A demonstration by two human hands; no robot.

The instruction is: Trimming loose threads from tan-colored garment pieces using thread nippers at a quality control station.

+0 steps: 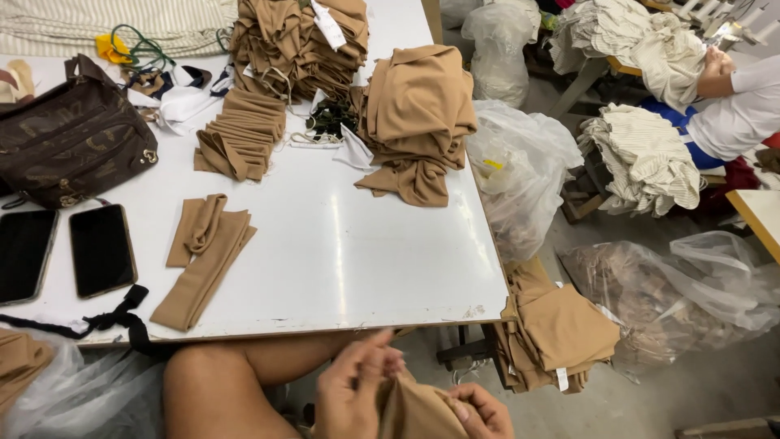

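**Tan fabric pinched in both hands below the table edge**

Fabric of a tan colour, a small piece [416,410], sits low in the frame, just under the near edge of the white table [349,260] and above the person's bare knee [213,390]. The left hand [351,390] has its fingers closed on the cloth's upper edge, thumb and fingertips pinched together. The right hand [481,410] is curled around the other side of the same piece, fingers bent in and gripping it. The two hands are close together, the cloth bunched between them.

On the table, a folded tan strip [203,256] lies near the front left, beside two dark phones [69,252] lying flat. A brown handbag [73,134] stands behind the phones. Farther back are a stack of folded tan bands [242,134], a tall pile of tan garments [296,41] and a second tan heap [416,122] at the right edge. A black strap [106,321] hangs over the front left edge.

On the floor to the right lie more tan pieces [556,333] and clear plastic bags [520,171]. At the upper right another person's arm in a white sleeve [743,93] rests by piles of striped cream cloth [646,158].
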